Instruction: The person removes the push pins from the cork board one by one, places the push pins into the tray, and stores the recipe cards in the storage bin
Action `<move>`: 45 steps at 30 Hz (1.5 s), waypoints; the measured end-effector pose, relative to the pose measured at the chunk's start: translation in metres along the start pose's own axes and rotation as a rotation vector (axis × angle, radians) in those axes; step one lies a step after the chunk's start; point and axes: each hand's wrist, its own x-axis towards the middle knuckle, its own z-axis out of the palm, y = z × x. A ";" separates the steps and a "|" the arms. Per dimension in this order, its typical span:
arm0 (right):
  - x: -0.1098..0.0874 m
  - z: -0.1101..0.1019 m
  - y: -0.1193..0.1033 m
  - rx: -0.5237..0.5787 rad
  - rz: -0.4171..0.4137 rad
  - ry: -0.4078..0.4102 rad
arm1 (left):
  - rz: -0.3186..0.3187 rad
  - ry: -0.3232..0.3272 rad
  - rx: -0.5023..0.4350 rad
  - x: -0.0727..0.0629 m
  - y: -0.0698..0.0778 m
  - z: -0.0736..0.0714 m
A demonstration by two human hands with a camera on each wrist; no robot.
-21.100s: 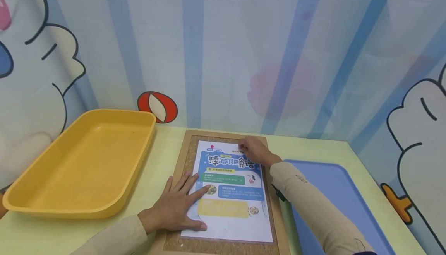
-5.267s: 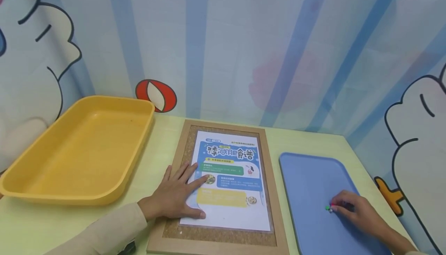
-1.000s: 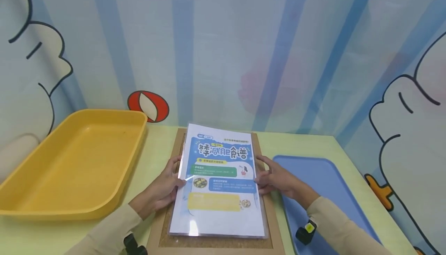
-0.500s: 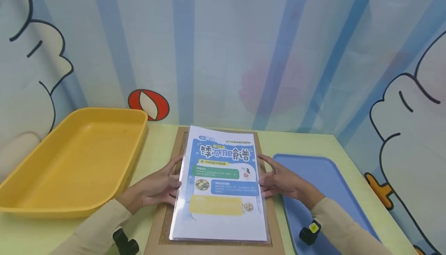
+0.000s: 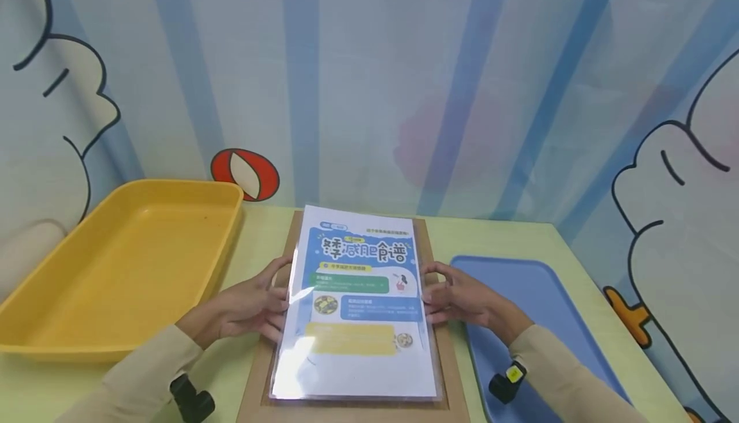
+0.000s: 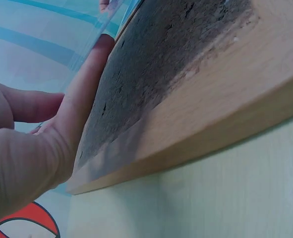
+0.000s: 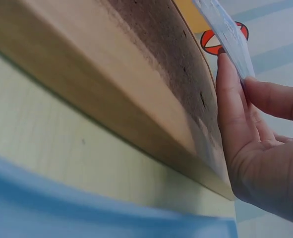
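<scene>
Between my two hands is a laminated poster (image 5: 358,304) with blue artwork and Chinese lettering. It is lifted above a wood-framed cork board (image 5: 353,412), covering most of it. My left hand (image 5: 248,306) holds the poster's left edge, with fingers reaching beneath it in the left wrist view. My right hand (image 5: 464,298) grips the right edge, and in the right wrist view the thumb and fingers (image 7: 230,89) pinch the clear sheet (image 7: 228,34). Bare brown cork (image 6: 131,74) shows under the poster in both wrist views.
A deep yellow tray (image 5: 228,243) stands to the left of the board. On the right lies a flat blue tray (image 5: 519,275), partly behind the right forearm. A striped cartoon backdrop (image 5: 369,89) rises behind the pale yellow table (image 5: 479,233).
Earlier the poster lay flat on the cork under my left hand, while my right hand went from its top corner to small pins on the blue tray. Now both hands hold it raised, shifted slightly left.
</scene>
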 end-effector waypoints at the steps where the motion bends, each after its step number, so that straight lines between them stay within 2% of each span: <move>1: 0.001 0.001 -0.001 0.003 -0.004 -0.002 | -0.001 0.003 0.002 -0.001 0.001 -0.001; 9: 0.016 0.016 -0.011 -0.015 -0.033 0.019 | -0.016 0.031 0.050 -0.012 0.016 -0.019; 16: 0.030 0.030 -0.016 -0.002 -0.048 0.027 | -0.071 0.120 0.131 -0.024 0.032 -0.033; 21: 0.042 0.046 -0.023 0.010 -0.062 0.022 | -0.072 0.145 0.177 -0.035 0.035 -0.048; 27: 0.059 0.066 -0.033 0.013 -0.059 0.039 | -0.085 0.265 0.278 -0.047 0.033 -0.068; 29: 0.066 0.072 -0.034 0.012 -0.059 0.044 | -0.088 0.281 0.297 -0.052 0.032 -0.075; 36: 0.071 0.078 -0.033 0.012 -0.054 0.042 | -0.107 0.247 0.293 -0.057 0.032 -0.083; 45: 0.067 0.081 -0.040 0.059 -0.020 0.086 | -0.128 0.226 0.319 -0.052 0.038 -0.085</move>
